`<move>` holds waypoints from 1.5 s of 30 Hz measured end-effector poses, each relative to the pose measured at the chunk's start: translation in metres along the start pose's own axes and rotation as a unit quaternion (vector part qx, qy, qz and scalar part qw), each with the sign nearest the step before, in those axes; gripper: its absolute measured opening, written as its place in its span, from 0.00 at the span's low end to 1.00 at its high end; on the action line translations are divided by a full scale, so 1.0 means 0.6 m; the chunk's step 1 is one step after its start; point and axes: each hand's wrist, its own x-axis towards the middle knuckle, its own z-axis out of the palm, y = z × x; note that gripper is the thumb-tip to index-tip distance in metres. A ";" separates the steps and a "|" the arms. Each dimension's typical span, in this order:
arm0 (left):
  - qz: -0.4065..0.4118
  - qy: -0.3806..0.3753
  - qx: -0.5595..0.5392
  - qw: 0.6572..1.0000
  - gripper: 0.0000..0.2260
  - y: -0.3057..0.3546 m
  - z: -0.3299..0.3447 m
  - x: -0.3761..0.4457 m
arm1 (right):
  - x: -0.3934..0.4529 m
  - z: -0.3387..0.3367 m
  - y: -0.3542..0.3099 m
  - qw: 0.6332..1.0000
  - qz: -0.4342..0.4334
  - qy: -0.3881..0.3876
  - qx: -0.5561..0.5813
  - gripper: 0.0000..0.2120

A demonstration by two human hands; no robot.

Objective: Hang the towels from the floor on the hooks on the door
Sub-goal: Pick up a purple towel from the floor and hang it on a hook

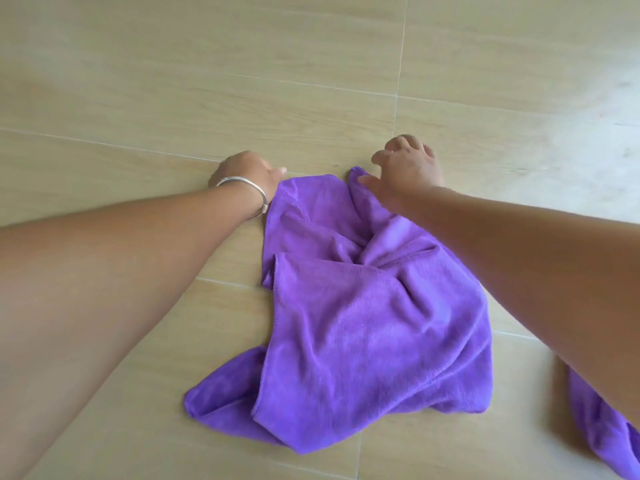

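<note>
A person leans over a pale tiled floor (138, 81), both bare arms stretched forward and down.

On the left, the left hand (242, 171) reaches to the floor at the far left corner of a purple towel (363, 323). A silver bangle (247, 192) circles that wrist. The back of the hand faces up and its fingers curl under out of view, with one fingertip showing at the towel's edge. I cannot tell whether it grips the cloth or only touches it.

In the middle, the towel lies crumpled on the floor between the two arms. Its far edge runs from one hand to the other, and folds bunch together near the centre. The near part spreads wide, with one corner trailing toward the lower left.

To the right, the right hand (405, 164) hovers at the towel's far right corner. Its fingers are spread and loosely bent, holding nothing, and the thumb lies against or just above the raised fold of cloth there.

At the far lower right, past the right forearm, more purple cloth (602, 431) lies on the floor. Whether it is a second towel or part of the first is hidden by the arm.
</note>
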 end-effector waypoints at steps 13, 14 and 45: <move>0.081 -0.038 0.045 0.995 0.05 0.003 -0.051 -0.173 | -0.139 -0.133 0.017 0.996 0.031 -0.007 0.086 0.08; 0.078 -0.031 0.041 0.996 0.05 0.006 -0.081 -0.187 | -0.150 -0.166 0.027 0.996 0.036 -0.016 0.080 0.08; 0.133 0.174 0.026 0.975 0.06 0.272 -1.040 -0.298 | -0.142 -1.124 0.090 0.983 0.113 0.105 0.101 0.08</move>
